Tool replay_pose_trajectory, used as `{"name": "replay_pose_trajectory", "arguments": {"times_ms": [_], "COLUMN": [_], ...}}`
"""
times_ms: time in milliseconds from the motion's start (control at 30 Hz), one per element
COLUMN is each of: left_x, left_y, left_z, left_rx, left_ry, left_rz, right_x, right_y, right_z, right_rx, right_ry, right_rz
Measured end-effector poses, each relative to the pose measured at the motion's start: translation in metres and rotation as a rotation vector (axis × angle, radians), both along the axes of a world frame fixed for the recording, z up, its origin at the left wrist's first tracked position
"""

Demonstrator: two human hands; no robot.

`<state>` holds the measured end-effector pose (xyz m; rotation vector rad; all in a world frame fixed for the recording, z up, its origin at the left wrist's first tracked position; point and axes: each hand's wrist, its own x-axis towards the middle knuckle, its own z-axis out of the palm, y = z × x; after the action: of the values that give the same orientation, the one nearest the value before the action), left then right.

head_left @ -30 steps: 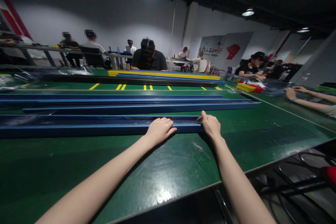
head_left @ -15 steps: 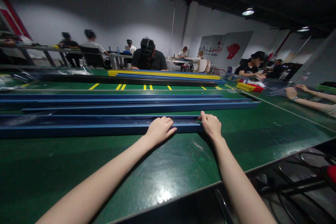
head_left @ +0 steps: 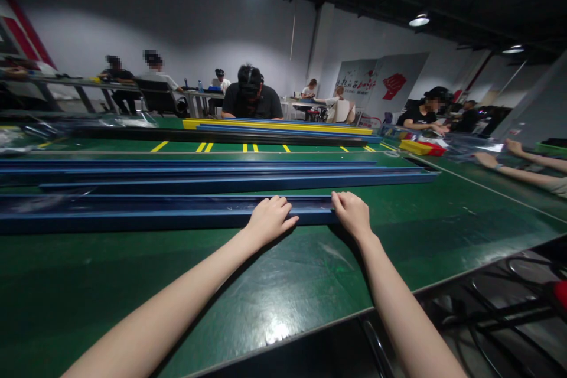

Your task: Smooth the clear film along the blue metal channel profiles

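Dark metal frames (head_left: 491, 307) are standing below and to the right of the front blue channel (head_left: 133, 221). The green table (head_left: 310, 277) is supporting the channel, which is lying flat, trough upward, and running out of view at its left. Left hand (head_left: 271, 217): clamping the channel's near wall, short of the right end, fingers curling over the rim. Right hand (head_left: 352, 212): curling at the channel's right end; its fingertips are hiding, so cannot tell whether it is gripping. The hands are resting apart, a stretch of channel showing between them.

Just behind the channel, more blue channels (head_left: 266, 182) are lying roughly parallel. Well beyond its right end, a co-worker's hands (head_left: 487, 159) are reaching in over clear plastic. Farther behind it, black bars (head_left: 212, 135) and yellow bars (head_left: 283, 126) are lying lengthwise; a person in a dark shirt (head_left: 253, 100) is bending forward beyond these.
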<state>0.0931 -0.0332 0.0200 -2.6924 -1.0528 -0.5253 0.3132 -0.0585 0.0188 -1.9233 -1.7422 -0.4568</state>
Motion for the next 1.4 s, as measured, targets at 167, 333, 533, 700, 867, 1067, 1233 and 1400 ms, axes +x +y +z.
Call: {"name": "replay_pose_trajectory", "arguments": {"times_ms": [167, 333, 533, 700, 867, 1067, 1233, 1400], "left_x": [-0.002, -0.009, -0.021, -0.035, -0.048, -0.05, -0.048, -0.05], "left_y": [0.0, 0.003, 0.008, 0.01, 0.01, 0.006, 0.005, 0.006], "left_z": [0.005, 0.007, 0.008, 0.006, 0.005, 0.005, 0.003, 0.001], "left_rx": [-0.027, -0.05, -0.068, -0.034, 0.003, 0.059, 0.112, 0.142], "left_ry": [0.039, 0.079, 0.112, 0.108, 0.108, 0.084, 0.049, 0.038], "left_rz": [0.009, -0.014, 0.001, 0.008, 0.022, 0.071, 0.085, 0.084], "right_x": [-0.013, -0.026, -0.035, -0.048, -0.056, -0.054, -0.05, -0.037], "right_y": [-0.005, -0.006, -0.007, -0.005, -0.003, -0.001, 0.001, 0.001], "right_z": [0.0, -0.002, -0.005, -0.007, -0.008, -0.006, -0.003, -0.001], "right_rx": [-0.029, -0.076, -0.079, -0.049, 0.001, 0.036, 0.056, 0.068], "right_ry": [-0.149, -0.181, -0.171, -0.24, -0.256, -0.31, -0.369, -0.373], "right_rz": [0.228, 0.386, 0.455, 0.524, 0.54, 0.547, 0.529, 0.503]}}
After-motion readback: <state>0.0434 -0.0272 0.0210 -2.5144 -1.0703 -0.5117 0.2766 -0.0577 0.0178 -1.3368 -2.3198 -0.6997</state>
